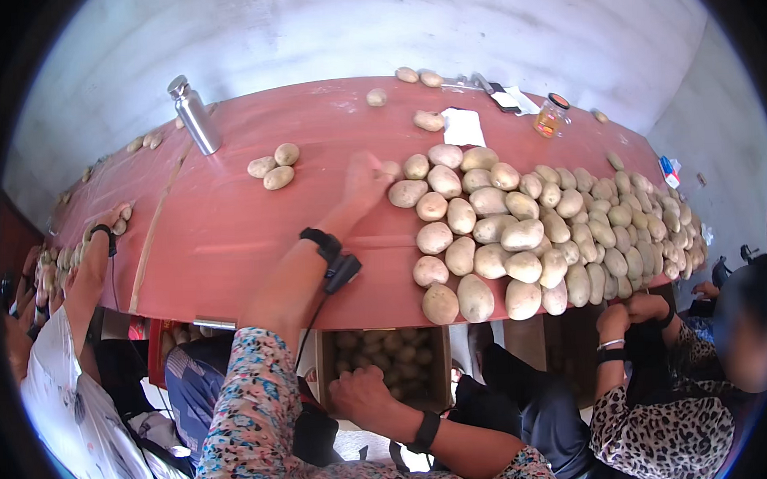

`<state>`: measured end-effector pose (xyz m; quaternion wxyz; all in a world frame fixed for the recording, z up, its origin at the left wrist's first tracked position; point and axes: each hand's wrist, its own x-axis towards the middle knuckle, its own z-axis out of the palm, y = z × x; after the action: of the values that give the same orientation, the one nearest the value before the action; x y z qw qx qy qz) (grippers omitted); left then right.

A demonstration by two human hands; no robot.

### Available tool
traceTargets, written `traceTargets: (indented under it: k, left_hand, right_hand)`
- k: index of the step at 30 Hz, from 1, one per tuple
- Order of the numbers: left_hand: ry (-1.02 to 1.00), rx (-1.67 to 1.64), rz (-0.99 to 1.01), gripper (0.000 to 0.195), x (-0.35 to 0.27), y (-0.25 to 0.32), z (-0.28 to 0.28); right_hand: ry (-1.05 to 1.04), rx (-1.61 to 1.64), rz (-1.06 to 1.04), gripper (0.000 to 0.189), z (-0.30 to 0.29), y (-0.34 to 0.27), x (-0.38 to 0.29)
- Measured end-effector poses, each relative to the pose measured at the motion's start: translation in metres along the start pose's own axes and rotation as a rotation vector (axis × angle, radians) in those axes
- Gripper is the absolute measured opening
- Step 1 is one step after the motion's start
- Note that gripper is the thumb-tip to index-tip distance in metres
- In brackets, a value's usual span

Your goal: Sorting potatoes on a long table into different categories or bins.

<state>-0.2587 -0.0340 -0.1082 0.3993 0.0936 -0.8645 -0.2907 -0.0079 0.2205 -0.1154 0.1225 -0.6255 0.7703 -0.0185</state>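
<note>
My left hand [363, 175], blurred, reaches across the red tabletop [245, 257] with a pale potato [390, 170] at its fingertips. Just right of it begins a broad spread of potatoes [521, 234], packed closely and running to the table's right end. My right hand [363, 395] is low, in front of the table, with its fingers curled at the near left side of a cardboard box [447, 364]. Potatoes [387, 353] lie inside that box. Whether the right fingers hold anything is hidden.
Three potatoes [276, 167] lie left of my left hand. Behind stand a steel bottle [197, 116] and a glass jar [550, 116], with white paper [463, 126] between. Co-workers sit on both sides: one's arm [90, 269] reaches in left, another's hands [630, 313] are at right.
</note>
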Motion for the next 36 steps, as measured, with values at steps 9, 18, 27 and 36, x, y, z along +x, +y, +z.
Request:
traceTargets:
  k: [9,18,27,36]
  left_hand:
    - [0.032,0.837,-0.011,0.037,0.012,-0.023,-0.062]
    - [-0.115,0.687,-0.551,0.059,0.022,-0.056,-0.128]
    - [-0.020,0.435,-0.459,0.040,0.025,-0.076,-0.130]
    - [-0.138,0.562,-0.546,0.050,0.028,-0.071,-0.123]
  right_hand:
    - [0.002,-0.034,-0.011,0.011,-0.009,0.000,-0.002]
    - [0.004,-0.027,0.006,0.010,-0.010,0.001,-0.002]
    - [0.053,-0.108,0.001,0.008,-0.001,-0.005,-0.004]
    - [0.067,-0.050,0.021,0.008,-0.003,-0.002,-0.008]
